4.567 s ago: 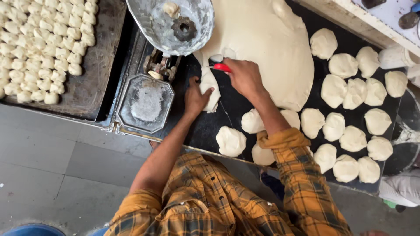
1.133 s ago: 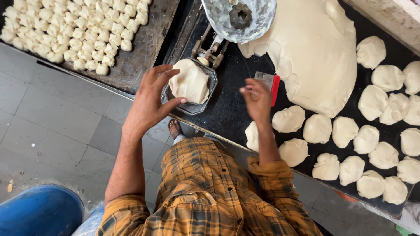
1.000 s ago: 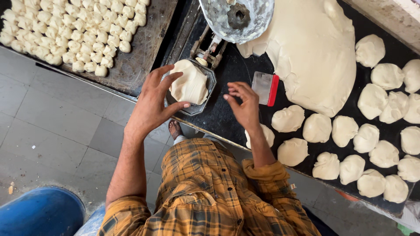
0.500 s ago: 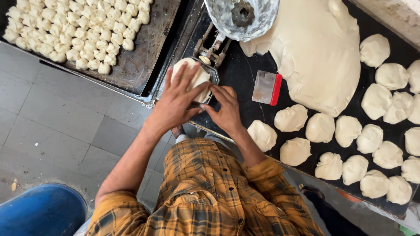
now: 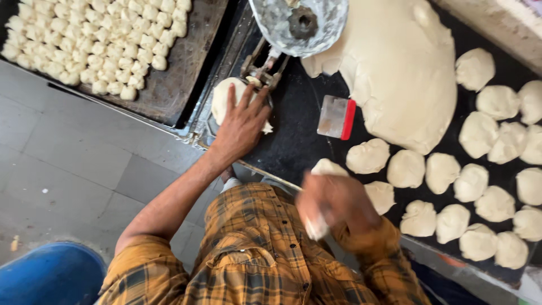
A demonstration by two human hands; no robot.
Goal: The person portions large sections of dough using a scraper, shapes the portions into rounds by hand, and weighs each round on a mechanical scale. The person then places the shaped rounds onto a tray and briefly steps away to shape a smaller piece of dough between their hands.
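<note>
Dough piece (image 5: 226, 99) | left hand (image 5: 244, 125) flat, fingers spread | right hand (image 5: 333, 200) blurred, grip unclear

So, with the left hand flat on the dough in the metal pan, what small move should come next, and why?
Probably keep the left hand pressing the dough piece flat into the metal pan, since it still bulges beyond the fingers. The right hand is blurred near the body, apparently on another dough lump, and the scraper lies unused on the dark table.

Shirt: yellow-and-brown plaid (image 5: 254, 254), buttoned, chest pocket
Sleeves: left rolled above elbow; right at the wrist
</note>
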